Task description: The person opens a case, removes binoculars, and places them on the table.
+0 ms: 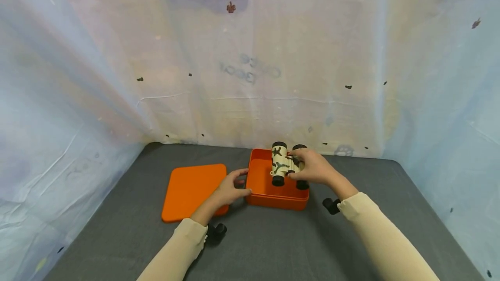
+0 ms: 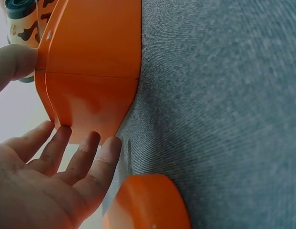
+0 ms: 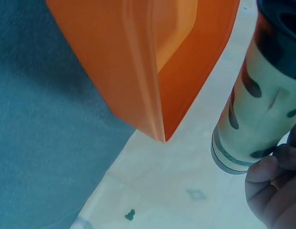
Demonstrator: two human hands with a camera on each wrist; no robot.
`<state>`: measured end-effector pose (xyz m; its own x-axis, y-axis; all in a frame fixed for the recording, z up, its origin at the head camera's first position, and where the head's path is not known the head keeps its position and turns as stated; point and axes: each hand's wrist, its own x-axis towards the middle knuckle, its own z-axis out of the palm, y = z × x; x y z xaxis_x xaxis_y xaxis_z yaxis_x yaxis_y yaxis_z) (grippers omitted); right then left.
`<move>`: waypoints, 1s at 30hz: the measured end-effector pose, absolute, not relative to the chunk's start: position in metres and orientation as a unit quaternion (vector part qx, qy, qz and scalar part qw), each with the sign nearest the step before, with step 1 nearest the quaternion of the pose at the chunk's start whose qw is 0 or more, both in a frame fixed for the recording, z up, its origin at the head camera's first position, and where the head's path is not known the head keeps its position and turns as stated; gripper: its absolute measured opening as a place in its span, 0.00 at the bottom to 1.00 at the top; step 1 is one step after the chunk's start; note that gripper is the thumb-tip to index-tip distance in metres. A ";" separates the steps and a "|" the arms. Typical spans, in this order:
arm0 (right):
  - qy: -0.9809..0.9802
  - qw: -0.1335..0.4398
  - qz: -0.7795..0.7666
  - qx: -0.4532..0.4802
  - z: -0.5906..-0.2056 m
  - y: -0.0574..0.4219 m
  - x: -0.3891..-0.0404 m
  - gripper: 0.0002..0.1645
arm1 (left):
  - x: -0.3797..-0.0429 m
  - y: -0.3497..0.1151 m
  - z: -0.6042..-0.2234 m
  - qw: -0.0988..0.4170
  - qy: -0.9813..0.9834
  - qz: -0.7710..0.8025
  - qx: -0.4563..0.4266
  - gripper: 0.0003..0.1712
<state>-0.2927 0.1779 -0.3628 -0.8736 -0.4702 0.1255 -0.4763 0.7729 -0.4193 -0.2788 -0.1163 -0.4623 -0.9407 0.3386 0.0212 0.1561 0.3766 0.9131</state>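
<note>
My right hand [image 1: 317, 169] grips a pair of camouflage-patterned binoculars [image 1: 279, 164] with black ends, held over an orange box [image 1: 273, 202]. Seen from the right wrist, one barrel of the binoculars [image 3: 262, 95] stands beside the box's raised rim, with curled fingers [image 3: 263, 177] at its lower end. My left hand [image 1: 229, 189] is at the box's left side near its front corner. In the left wrist view its thumb [image 2: 16, 62] lies at the rim, while the loosely spread fingers [image 2: 83, 157] reach the side wall with their tips. The box has no lid on it.
An orange lid [image 1: 191, 190] lies flat on the dark grey table [image 1: 273, 246], left of the box and partly behind my left hand. Light patterned fabric [image 1: 258, 116] hangs along the table's back and both sides. Black wrist devices [image 1: 216, 231] sit below both hands.
</note>
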 end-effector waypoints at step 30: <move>-0.958 0.012 0.187 0.218 -0.355 0.236 -0.288 0.39 | -0.279 -0.117 -0.463 0.091 0.821 0.543 0.151 0.40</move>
<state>-0.2884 0.2363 -0.3553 -0.9045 -0.4135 0.1043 -0.4223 0.8347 -0.3534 -0.2787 -0.1174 -0.4632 -0.9379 0.3465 0.0138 0.1483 0.3650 0.9191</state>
